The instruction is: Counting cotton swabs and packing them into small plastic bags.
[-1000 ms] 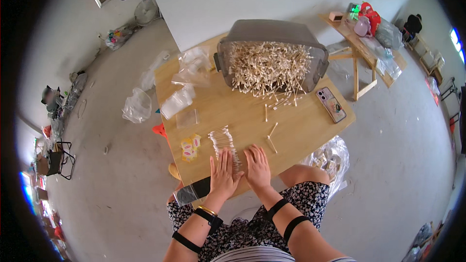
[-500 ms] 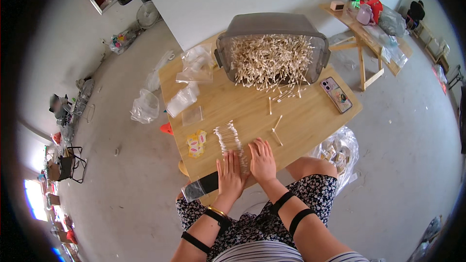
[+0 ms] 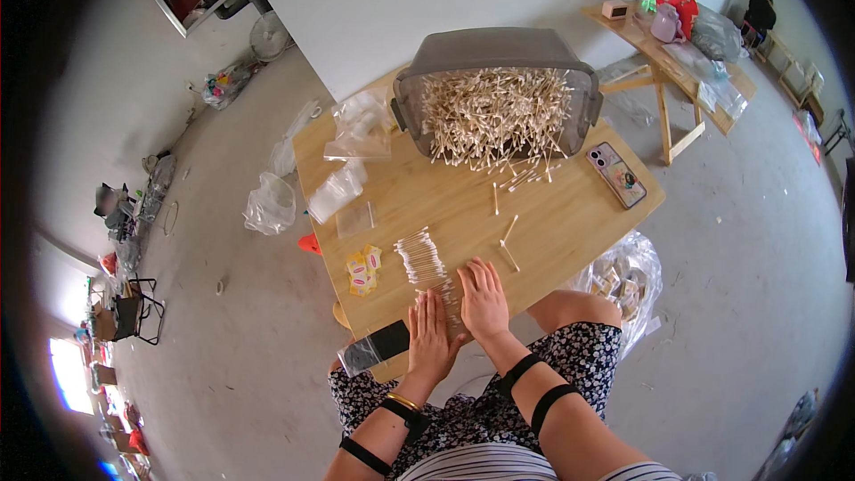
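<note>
A row of cotton swabs (image 3: pixel 420 255) lies side by side on the wooden table (image 3: pixel 445 187), running toward me. My left hand (image 3: pixel 430 336) rests flat over the left side of the row's near end, fingers stretched out. Just right of the row, my right hand (image 3: pixel 484 301) lies with fingers extended, its edge along the swab ends. Some swabs show between the two hands; others are hidden under my left hand. Neither hand grips anything. A few loose swabs (image 3: pixel 508 243) lie beyond my right hand.
A grey plastic bin (image 3: pixel 494 46) lies on its side, spilling a heap of swabs. Clear bags (image 3: pixel 337 191) and yellow-white labels (image 3: pixel 363 269) are at the left, a phone (image 3: pixel 616 175) at the right. A black strip (image 3: pixel 387 341) sits by the near edge; a filled bag (image 3: pixel 634 281) stands below.
My left hand has slid slightly toward me and to the right, uncovering more of the swab row. My right hand has barely moved. The whole view has shifted a little.
</note>
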Available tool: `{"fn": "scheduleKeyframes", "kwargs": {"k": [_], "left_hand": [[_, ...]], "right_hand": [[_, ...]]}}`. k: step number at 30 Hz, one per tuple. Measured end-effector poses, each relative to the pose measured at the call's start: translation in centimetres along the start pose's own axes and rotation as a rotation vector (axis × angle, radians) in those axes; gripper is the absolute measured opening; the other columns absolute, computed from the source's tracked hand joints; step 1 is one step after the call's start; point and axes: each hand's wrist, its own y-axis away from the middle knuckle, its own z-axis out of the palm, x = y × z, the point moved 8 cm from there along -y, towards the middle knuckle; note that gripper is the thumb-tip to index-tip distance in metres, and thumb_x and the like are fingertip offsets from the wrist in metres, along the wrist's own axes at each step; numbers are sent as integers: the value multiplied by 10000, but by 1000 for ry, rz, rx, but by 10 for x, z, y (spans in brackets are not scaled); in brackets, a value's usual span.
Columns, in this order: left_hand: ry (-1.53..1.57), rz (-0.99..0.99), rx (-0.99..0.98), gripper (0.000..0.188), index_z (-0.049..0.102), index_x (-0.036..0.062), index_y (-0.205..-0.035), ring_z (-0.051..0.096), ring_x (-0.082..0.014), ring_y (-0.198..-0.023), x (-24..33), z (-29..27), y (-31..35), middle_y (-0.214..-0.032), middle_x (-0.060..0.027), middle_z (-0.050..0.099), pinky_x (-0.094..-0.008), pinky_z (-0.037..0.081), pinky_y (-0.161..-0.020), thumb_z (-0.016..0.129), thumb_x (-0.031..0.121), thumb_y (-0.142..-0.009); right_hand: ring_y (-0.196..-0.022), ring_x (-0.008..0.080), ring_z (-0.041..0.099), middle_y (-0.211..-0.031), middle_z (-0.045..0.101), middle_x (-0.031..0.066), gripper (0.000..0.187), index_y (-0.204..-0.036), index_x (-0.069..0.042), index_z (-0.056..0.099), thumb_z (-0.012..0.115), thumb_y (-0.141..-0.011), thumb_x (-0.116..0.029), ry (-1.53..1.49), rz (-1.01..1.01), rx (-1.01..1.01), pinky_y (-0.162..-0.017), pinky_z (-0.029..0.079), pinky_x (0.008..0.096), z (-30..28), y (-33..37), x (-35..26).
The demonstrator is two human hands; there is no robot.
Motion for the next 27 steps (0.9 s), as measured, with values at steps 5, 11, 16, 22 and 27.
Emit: {"fn": "scheduleKeyframes", "kwargs": {"k": [5, 11, 16, 22, 27], "left_hand": [[-64, 10, 27, 900, 139, -63, -1552, 93, -391, -1521, -2, -4, -3, -1625, -243, 147, -564, 34, -1221, 408, 573, -974], [-121, -23, 61, 865, 204, -23, -1551, 142, -312, -1526, -18, -10, -29, -1630, -169, 193, -568, 31, -1224, 389, 595, -974], [-107, -68, 31, 849, 207, -9, -1555, 153, -326, -1519, -25, -17, -33, -1604, -170, 236, -572, 37, -1225, 391, 586, -979], [-94, -62, 54, 843, 190, -22, -1556, 101, -333, -1530, -25, -21, -53, -1631, -180, 168, -552, 27, -1229, 387, 573, -991], [-133, -38, 68, 858, 137, -38, -1561, 53, -324, -1540, -33, -10, -66, -1651, -195, 104, -524, 9, -1232, 358, 574, -1002]], "right_hand": [[-1372, 275, 415, -1342, 531, 129, 444, -1292, -15, 573, 544, -856, -97, -10, 2, -9, -1206, 272, 426, 0, -1, -2], [-1386, 281, 401, -1357, 525, 132, 444, -1297, -11, 567, 500, -876, -135, -4, -4, -26, -1212, 258, 430, 3, 0, -1], [-1400, 287, 385, -1369, 508, 131, 494, -1302, -23, 552, 546, -817, -120, 22, -13, -39, -1218, 249, 432, 4, 0, 2], [-1392, 289, 392, -1349, 519, 129, 485, -1299, -30, 553, 566, -825, -131, 21, -9, -32, -1214, 254, 433, 4, 0, 1], [-1391, 287, 396, -1370, 519, 142, 454, -1310, -20, 556, 526, -900, -211, 11, -3, -40, -1217, 243, 435, 5, -1, -2]]}}
